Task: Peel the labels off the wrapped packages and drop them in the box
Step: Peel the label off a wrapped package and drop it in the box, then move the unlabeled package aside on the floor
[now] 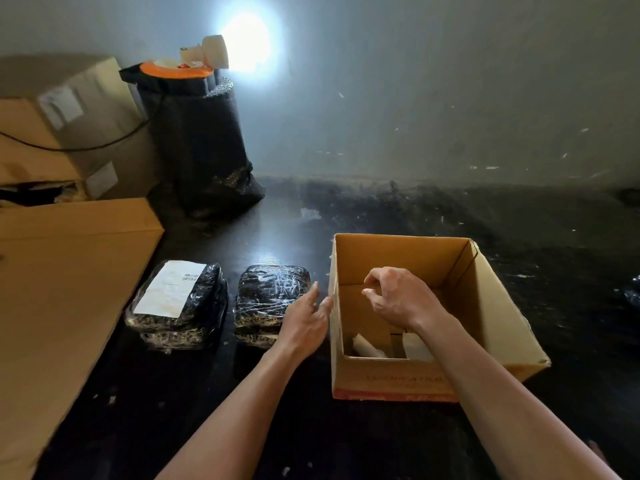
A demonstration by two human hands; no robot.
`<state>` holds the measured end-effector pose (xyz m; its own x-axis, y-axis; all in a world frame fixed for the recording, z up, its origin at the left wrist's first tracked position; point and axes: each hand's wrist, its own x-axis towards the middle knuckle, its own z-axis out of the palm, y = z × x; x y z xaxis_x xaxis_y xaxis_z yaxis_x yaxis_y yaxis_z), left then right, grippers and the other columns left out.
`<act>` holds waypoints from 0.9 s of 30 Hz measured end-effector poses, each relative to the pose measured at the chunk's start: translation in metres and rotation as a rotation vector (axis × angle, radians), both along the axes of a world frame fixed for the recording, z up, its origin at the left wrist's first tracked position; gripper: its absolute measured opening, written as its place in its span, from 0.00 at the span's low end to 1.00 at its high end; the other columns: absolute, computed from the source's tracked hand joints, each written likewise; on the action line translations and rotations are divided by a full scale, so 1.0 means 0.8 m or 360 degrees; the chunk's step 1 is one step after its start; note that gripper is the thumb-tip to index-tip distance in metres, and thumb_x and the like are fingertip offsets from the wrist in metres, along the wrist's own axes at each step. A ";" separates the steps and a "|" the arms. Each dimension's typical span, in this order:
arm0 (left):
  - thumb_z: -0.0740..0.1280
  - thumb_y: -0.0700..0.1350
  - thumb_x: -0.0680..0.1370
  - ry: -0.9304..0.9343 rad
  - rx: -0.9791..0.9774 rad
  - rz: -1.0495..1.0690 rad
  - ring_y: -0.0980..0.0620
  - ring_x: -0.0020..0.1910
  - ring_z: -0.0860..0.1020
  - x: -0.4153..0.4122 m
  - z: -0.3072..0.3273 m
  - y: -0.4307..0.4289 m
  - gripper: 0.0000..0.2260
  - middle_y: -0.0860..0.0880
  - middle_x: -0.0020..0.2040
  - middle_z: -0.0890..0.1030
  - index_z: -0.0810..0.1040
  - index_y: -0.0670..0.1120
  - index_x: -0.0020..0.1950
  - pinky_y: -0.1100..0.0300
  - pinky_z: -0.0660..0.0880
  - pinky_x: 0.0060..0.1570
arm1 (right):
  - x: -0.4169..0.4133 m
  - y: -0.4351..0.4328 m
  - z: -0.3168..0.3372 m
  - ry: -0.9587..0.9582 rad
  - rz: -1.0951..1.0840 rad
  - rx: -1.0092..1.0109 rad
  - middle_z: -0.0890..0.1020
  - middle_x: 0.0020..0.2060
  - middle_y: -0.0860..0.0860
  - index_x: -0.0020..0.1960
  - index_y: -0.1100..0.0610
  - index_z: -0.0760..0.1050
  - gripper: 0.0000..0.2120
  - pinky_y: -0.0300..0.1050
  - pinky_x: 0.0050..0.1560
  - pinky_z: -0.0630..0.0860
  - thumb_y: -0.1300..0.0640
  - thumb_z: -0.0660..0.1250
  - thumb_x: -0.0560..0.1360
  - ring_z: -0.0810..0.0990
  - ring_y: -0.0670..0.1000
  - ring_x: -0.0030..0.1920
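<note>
A dark, glossy floor [214, 393], scuffed and strewn with pale scraps, is met by a grey wall [415, 98] lit by a bright glare at upper centre. Cartons [69, 133] and a black bag [201, 143] are stacked at upper left. Two wrapped packages lie at lower centre: one [180, 299] with a label [169, 287], one [270, 292] bare. The open box [408, 379] at right holds peeled labels [367, 346]. The right hand [398, 296] is held above it, fingers loosely curled and empty; the left hand [304, 317] is spread open beside the bare package.
</note>
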<state>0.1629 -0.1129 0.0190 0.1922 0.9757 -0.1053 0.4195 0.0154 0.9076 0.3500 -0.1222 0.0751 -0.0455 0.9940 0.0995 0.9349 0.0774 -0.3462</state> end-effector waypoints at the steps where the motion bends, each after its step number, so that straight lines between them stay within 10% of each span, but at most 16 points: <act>1: 0.62 0.47 0.84 0.0029 0.0036 0.0017 0.57 0.59 0.76 -0.012 0.004 0.000 0.21 0.48 0.69 0.76 0.67 0.46 0.77 0.68 0.74 0.54 | -0.010 0.003 0.001 0.0002 0.0018 -0.0004 0.82 0.57 0.48 0.61 0.52 0.78 0.13 0.41 0.52 0.78 0.49 0.66 0.79 0.82 0.49 0.55; 12: 0.77 0.56 0.71 0.0603 0.0270 0.0124 0.49 0.63 0.78 -0.150 -0.002 0.053 0.34 0.46 0.65 0.80 0.73 0.46 0.73 0.55 0.74 0.65 | -0.134 0.055 -0.020 0.0073 0.0084 -0.0301 0.81 0.59 0.55 0.64 0.56 0.73 0.18 0.51 0.57 0.78 0.49 0.67 0.78 0.79 0.54 0.56; 17: 0.79 0.65 0.62 0.0721 0.0103 -0.0032 0.50 0.64 0.76 -0.198 -0.042 0.087 0.42 0.50 0.66 0.77 0.71 0.51 0.72 0.52 0.74 0.65 | -0.175 0.075 -0.068 0.0173 -0.0053 -0.0517 0.72 0.70 0.56 0.77 0.56 0.60 0.38 0.54 0.68 0.68 0.48 0.74 0.73 0.71 0.58 0.69; 23: 0.80 0.70 0.53 0.0612 -0.0187 -0.0171 0.49 0.73 0.67 -0.219 -0.080 0.106 0.64 0.50 0.74 0.66 0.53 0.52 0.81 0.49 0.68 0.72 | -0.182 0.083 -0.122 0.0427 -0.0385 -0.0850 0.49 0.80 0.56 0.78 0.48 0.31 0.67 0.59 0.76 0.53 0.43 0.81 0.63 0.51 0.60 0.79; 27: 0.83 0.61 0.59 0.0479 -0.0330 -0.0243 0.48 0.77 0.62 -0.219 -0.086 0.106 0.65 0.46 0.79 0.63 0.44 0.48 0.82 0.55 0.62 0.75 | -0.178 0.081 -0.138 0.0670 -0.0484 -0.0957 0.50 0.80 0.56 0.79 0.50 0.33 0.66 0.56 0.76 0.51 0.44 0.81 0.63 0.51 0.58 0.79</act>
<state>-0.0122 -0.0280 -0.0497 0.2636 0.8904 -0.3710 0.6780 0.1025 0.7279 0.2074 -0.0572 -0.0353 0.1588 0.8454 -0.5100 0.6663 -0.4730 -0.5765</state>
